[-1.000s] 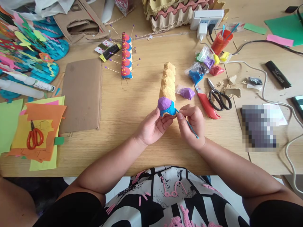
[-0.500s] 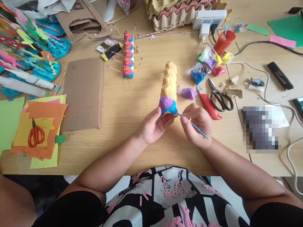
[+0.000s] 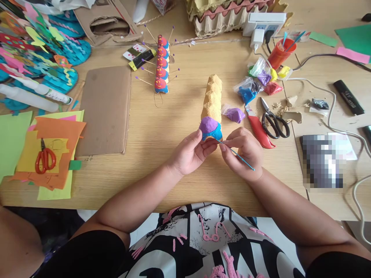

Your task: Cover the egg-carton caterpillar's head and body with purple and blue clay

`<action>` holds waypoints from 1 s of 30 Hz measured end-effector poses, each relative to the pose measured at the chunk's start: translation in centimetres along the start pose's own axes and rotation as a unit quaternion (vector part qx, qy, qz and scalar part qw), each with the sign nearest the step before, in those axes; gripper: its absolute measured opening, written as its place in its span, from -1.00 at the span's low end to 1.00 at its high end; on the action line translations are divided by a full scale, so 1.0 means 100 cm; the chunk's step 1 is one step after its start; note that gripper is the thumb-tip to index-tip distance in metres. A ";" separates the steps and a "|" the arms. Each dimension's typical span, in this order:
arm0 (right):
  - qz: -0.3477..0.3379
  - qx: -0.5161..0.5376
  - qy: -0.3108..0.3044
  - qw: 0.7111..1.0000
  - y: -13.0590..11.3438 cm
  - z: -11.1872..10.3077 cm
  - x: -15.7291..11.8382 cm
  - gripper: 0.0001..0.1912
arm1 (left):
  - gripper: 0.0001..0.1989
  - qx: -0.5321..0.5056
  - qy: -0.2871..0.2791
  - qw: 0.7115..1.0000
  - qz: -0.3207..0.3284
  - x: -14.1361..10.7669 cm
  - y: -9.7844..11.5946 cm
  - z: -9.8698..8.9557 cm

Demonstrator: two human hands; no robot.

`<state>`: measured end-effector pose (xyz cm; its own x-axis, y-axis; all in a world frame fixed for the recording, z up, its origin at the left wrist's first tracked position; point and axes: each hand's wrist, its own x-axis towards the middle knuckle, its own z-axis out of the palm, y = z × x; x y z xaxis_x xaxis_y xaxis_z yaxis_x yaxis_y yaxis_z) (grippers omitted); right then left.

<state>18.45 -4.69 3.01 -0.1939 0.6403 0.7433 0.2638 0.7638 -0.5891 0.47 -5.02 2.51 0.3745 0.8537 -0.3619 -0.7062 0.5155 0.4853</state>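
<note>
My left hand (image 3: 188, 152) grips the near end of a strip of egg carton cups (image 3: 212, 92), tan and bumpy. Its nearest cup is covered with purple clay (image 3: 208, 124) on top and blue clay (image 3: 213, 134) around the lower edge. My right hand (image 3: 243, 152) pinches a thin blue clay tool (image 3: 239, 156), whose tip touches or nearly touches the blue edge. A bag of purple clay (image 3: 234, 115) lies just right of the strip. Farther left stands a finished-looking caterpillar (image 3: 161, 71) of red and blue cups with purple-tipped sticks.
Black-handled scissors (image 3: 275, 123), a red-handled cutter (image 3: 259, 129) and several clay bags (image 3: 247, 94) lie at right, near a red cup (image 3: 282, 53). Cardboard (image 3: 104, 112) and coloured paper with orange scissors (image 3: 45, 160) lie at left. A power strip (image 3: 263, 24) stands behind.
The whole view has shifted slightly, so the table items appear a little farther right. Both hands keep their grips; the tool tip stays at the blue edge.
</note>
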 end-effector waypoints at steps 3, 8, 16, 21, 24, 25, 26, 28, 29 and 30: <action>-0.005 -0.012 -0.005 1.000 -0.001 -0.001 0.001 -0.81 | -0.79 -0.002 -0.005 1.000 0.001 0.000 0.000 -0.001; -0.026 -0.021 -0.021 0.999 -0.001 -0.003 0.003 -0.81 | -0.80 0.001 -0.008 1.000 -0.002 -0.001 0.000 -0.001; -0.019 -0.051 -0.011 0.998 0.002 -0.003 0.002 -0.82 | -0.78 -0.006 0.008 1.000 -0.009 0.000 -0.001 -0.002; -0.020 -0.070 -0.005 0.997 0.002 -0.003 0.002 -0.84 | -0.77 0.001 0.003 1.000 -0.015 -0.001 0.000 -0.002; -0.015 -0.062 -0.005 0.998 0.002 -0.003 0.003 -0.84 | -0.77 -0.003 -0.013 1.000 -0.010 -0.001 0.000 -0.002; -0.013 -0.054 -0.007 0.998 0.001 -0.003 0.003 -0.84 | -0.78 -0.005 -0.018 1.000 -0.008 -0.001 0.000 -0.002; -0.013 -0.045 -0.009 0.999 0.001 -0.003 0.004 -0.85 | -0.78 -0.006 -0.019 1.000 -0.007 -0.001 0.000 -0.002; -0.015 -0.031 -0.013 0.999 0.001 -0.003 0.004 -0.86 | -0.78 -0.009 -0.018 1.000 -0.003 -0.001 -0.001 -0.002; -0.016 -0.028 -0.016 0.999 0.001 -0.002 0.004 -0.86 | -0.79 -0.011 -0.018 1.000 -0.001 0.000 -0.001 -0.002; -0.016 -0.028 -0.017 0.999 0.001 -0.002 0.003 -0.86 | -0.78 -0.012 -0.018 1.000 0.000 0.000 -0.001 -0.002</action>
<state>18.65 -4.40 3.26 -0.2352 0.6195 0.7489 0.3088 0.7782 -0.5468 0.41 -5.13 2.26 0.3957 0.8559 -0.3328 -0.7198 0.5142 0.4664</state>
